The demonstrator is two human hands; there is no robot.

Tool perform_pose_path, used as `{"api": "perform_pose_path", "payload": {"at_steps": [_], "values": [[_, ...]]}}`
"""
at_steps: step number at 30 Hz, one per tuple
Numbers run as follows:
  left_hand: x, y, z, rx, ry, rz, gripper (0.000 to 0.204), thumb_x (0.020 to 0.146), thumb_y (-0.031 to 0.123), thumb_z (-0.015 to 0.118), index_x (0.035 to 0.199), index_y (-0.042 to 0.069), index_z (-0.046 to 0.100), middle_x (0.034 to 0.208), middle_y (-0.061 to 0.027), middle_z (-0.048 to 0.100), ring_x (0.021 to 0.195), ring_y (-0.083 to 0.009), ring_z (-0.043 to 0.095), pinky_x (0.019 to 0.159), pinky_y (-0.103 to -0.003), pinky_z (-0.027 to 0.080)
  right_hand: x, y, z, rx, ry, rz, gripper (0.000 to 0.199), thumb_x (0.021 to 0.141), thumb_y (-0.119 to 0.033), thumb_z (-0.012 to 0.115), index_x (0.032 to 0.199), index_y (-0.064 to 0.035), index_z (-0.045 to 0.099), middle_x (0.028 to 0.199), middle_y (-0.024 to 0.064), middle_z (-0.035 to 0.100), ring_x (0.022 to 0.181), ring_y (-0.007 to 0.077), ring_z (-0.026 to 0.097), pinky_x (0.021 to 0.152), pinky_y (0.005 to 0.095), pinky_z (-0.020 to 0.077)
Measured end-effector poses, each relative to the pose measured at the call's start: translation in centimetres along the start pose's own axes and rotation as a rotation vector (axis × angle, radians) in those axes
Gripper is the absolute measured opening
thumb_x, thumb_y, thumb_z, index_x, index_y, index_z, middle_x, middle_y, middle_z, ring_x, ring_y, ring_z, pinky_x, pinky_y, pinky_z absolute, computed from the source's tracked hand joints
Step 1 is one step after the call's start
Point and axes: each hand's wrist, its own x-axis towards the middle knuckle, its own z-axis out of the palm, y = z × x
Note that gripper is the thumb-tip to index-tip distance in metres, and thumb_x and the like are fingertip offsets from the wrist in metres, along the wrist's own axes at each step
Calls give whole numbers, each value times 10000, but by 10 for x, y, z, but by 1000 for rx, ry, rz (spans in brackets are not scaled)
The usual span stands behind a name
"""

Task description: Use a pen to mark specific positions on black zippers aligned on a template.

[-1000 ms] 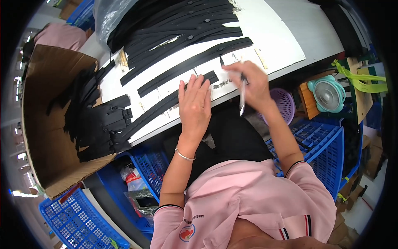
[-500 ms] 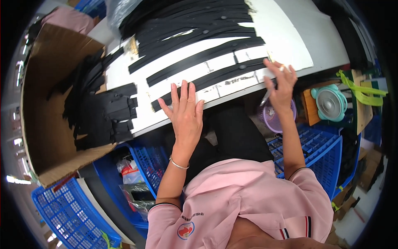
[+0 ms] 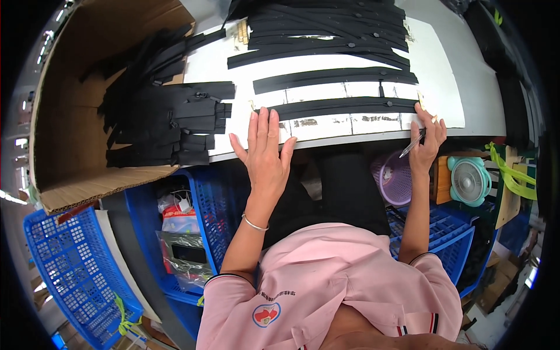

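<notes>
A long black zipper strip (image 3: 344, 106) lies nearly straight along the white board (image 3: 441, 87), a small round slider near its right end. My left hand (image 3: 265, 146) rests flat at the strip's left end, fingers stretched out and fingertips on its edge. At the other end, the fingertips of my right hand (image 3: 427, 140) touch the strip. A slim clear pen (image 3: 412, 146) is tucked in that hand, pointing down toward the table edge. Just beyond lies a second black strip (image 3: 335, 79), and farther back a pile of similar strips (image 3: 326, 32).
To the left, an open cardboard box (image 3: 70, 116) lies on its side with black strips (image 3: 157, 116) spilling out. Below the table edge are a purple basket (image 3: 394, 181), a teal fan (image 3: 469, 181) and blue crates (image 3: 213, 227).
The view has shifted, so the table appears lower and farther right. My left hand now sits at the strip's left end, where before the strip stuck out past it. The pen stays in my right hand.
</notes>
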Motion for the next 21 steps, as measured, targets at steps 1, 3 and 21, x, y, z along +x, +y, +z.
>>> {"api": "perform_pose_path", "payload": {"at_steps": [1, 3, 21], "values": [[0, 0, 1, -1, -2, -1, 670, 965, 322, 699, 1539, 69, 463, 1579, -131, 465, 1502, -300, 368, 1213, -633, 22, 2, -3, -2, -22, -25, 6, 319, 979, -152, 681, 1293, -98, 663, 1266, -10, 710, 1200, 197, 614, 1196, 465, 283], [-1, -2, 1, -9, 1, -12, 667, 967, 328, 696, 1539, 72, 464, 1579, -130, 465, 1502, -300, 369, 1213, -635, 22, 6, -17, -7, -27, -35, 35, 311, 1004, -159, 645, 1308, -91, 646, 1247, 0, 718, 1199, 200, 610, 1193, 457, 287], [-1, 0, 4, -48, 32, -42, 697, 941, 361, 710, 1534, 91, 463, 1591, -100, 448, 1494, -264, 383, 1203, -656, 55, 64, -198, 77, 975, -463, 269, 161, 983, -124, 708, 1053, 17, 745, 927, 42, 754, 757, 64, 659, 667, 220, 521]]}}
